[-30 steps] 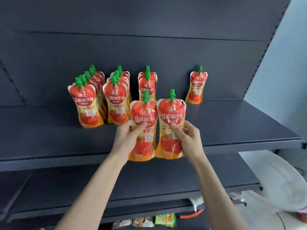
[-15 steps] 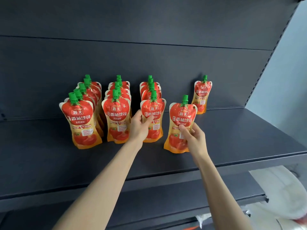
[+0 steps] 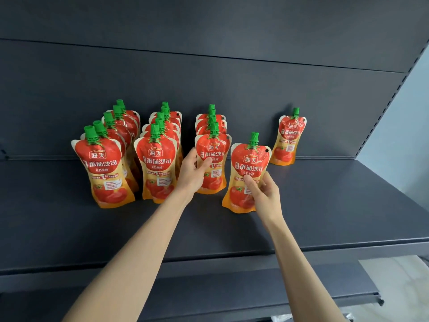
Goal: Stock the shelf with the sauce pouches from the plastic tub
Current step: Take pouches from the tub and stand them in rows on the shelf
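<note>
Red and orange tomato sauce pouches with green caps stand in rows on the dark shelf (image 3: pixel 325 205). My left hand (image 3: pixel 193 174) grips a pouch (image 3: pixel 214 149) standing upright at the front of the third row. My right hand (image 3: pixel 262 192) holds another pouch (image 3: pixel 249 163) by its middle, upright, with its base on the shelf in front of a lone pouch (image 3: pixel 289 138) at the back right. Two fuller rows, fronted by a left pouch (image 3: pixel 102 163) and a middle pouch (image 3: pixel 156 161), stand to the left. The plastic tub is out of view.
The shelf's dark back panel (image 3: pixel 232 77) rises behind the rows. A lower shelf (image 3: pixel 255 291) sits beneath the front edge. A pale wall (image 3: pixel 406 135) lies to the right, and a light floor patch (image 3: pixel 399 280) shows at the bottom right.
Both hands carried their pouches up from below the shelf edge and back onto the shelf. The left pouch now stands at the third row's front; the right pouch rests in the fourth row.
</note>
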Demonstrator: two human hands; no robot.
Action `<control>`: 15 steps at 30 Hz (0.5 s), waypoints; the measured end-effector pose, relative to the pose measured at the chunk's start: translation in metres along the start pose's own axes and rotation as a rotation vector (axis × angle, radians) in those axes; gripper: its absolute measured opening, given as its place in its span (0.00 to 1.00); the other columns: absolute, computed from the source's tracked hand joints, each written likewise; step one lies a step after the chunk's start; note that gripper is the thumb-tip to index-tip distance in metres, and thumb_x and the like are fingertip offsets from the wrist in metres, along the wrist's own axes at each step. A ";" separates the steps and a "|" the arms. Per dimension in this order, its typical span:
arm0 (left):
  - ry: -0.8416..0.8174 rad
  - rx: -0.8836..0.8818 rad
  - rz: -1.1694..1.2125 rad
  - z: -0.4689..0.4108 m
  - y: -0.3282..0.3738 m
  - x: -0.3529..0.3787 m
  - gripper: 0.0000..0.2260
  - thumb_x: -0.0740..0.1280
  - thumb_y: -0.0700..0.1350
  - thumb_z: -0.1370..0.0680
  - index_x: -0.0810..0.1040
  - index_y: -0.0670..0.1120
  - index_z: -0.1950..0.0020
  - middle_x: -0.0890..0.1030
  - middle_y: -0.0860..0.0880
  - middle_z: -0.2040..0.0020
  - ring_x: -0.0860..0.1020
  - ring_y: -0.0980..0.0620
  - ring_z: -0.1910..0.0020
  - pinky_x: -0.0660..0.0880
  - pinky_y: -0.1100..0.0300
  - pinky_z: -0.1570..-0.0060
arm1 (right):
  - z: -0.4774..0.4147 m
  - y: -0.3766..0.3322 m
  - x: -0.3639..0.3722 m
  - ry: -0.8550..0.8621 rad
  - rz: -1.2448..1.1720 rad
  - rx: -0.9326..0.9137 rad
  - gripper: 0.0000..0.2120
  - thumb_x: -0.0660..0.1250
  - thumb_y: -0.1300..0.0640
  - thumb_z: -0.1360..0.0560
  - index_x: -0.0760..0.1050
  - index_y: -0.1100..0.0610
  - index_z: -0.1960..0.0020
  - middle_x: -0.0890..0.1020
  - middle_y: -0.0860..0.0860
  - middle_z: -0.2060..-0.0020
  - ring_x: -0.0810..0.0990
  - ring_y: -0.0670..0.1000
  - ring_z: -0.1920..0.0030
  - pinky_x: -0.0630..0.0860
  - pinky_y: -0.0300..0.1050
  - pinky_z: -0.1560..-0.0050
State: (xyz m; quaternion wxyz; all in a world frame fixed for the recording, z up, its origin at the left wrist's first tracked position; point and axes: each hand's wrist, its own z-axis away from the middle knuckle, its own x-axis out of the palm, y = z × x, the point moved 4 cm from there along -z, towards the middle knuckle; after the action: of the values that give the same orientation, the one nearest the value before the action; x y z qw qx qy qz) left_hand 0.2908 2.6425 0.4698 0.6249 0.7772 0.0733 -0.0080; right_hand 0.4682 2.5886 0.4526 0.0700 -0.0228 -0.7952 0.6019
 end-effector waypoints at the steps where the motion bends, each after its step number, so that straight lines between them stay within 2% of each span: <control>1: 0.001 0.003 -0.012 0.000 0.000 0.000 0.15 0.63 0.44 0.21 0.69 0.47 0.35 0.77 0.49 0.38 0.74 0.51 0.37 0.72 0.54 0.38 | 0.000 0.000 0.000 -0.010 0.001 -0.002 0.08 0.65 0.59 0.23 0.75 0.53 0.45 0.83 0.48 0.52 0.83 0.45 0.52 0.78 0.37 0.56; 3: 0.000 0.009 -0.029 0.002 0.000 -0.001 0.14 0.63 0.44 0.21 0.69 0.46 0.36 0.76 0.49 0.38 0.74 0.50 0.37 0.72 0.55 0.39 | 0.002 -0.001 0.001 -0.040 0.002 -0.011 0.08 0.65 0.61 0.24 0.75 0.54 0.45 0.83 0.48 0.52 0.83 0.43 0.53 0.78 0.34 0.58; 6: -0.013 0.028 -0.025 0.010 0.000 -0.002 0.15 0.62 0.45 0.21 0.66 0.47 0.34 0.75 0.51 0.37 0.72 0.52 0.36 0.72 0.58 0.39 | 0.003 0.001 0.007 -0.064 0.011 -0.018 0.09 0.66 0.63 0.24 0.75 0.56 0.45 0.83 0.49 0.52 0.83 0.44 0.53 0.78 0.35 0.58; 9: 0.007 0.102 -0.061 0.031 0.004 -0.009 0.20 0.62 0.44 0.20 0.62 0.47 0.29 0.70 0.55 0.36 0.68 0.60 0.35 0.67 0.72 0.41 | 0.002 0.005 0.014 -0.053 0.020 -0.014 0.09 0.67 0.61 0.24 0.75 0.58 0.44 0.83 0.51 0.51 0.83 0.47 0.51 0.80 0.39 0.55; 11: 0.067 0.151 -0.096 0.048 0.005 -0.020 0.20 0.61 0.42 0.20 0.63 0.45 0.29 0.69 0.54 0.34 0.66 0.61 0.35 0.65 0.74 0.40 | 0.002 0.009 0.020 -0.049 0.026 -0.009 0.10 0.68 0.60 0.25 0.74 0.58 0.44 0.83 0.52 0.49 0.83 0.49 0.50 0.81 0.41 0.53; 13: 0.176 0.209 -0.127 0.066 0.004 -0.036 0.17 0.62 0.40 0.21 0.67 0.45 0.32 0.73 0.53 0.38 0.71 0.59 0.38 0.68 0.75 0.43 | 0.002 0.011 0.030 -0.050 0.034 0.002 0.11 0.68 0.59 0.25 0.72 0.57 0.44 0.82 0.52 0.48 0.82 0.49 0.49 0.80 0.40 0.53; 15: 0.337 0.243 -0.168 0.080 0.000 -0.053 0.14 0.64 0.40 0.22 0.71 0.44 0.37 0.75 0.51 0.43 0.74 0.55 0.43 0.72 0.71 0.46 | 0.002 0.013 0.043 -0.059 0.038 0.001 0.11 0.68 0.59 0.25 0.72 0.56 0.44 0.81 0.52 0.49 0.82 0.47 0.49 0.79 0.37 0.55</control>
State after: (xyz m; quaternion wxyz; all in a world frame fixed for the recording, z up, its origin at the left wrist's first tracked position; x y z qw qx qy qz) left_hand 0.2448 2.5587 0.4578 0.5027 0.8283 0.2397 0.0610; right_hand 0.4249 2.5952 0.4435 0.0351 -0.0199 -0.7961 0.6038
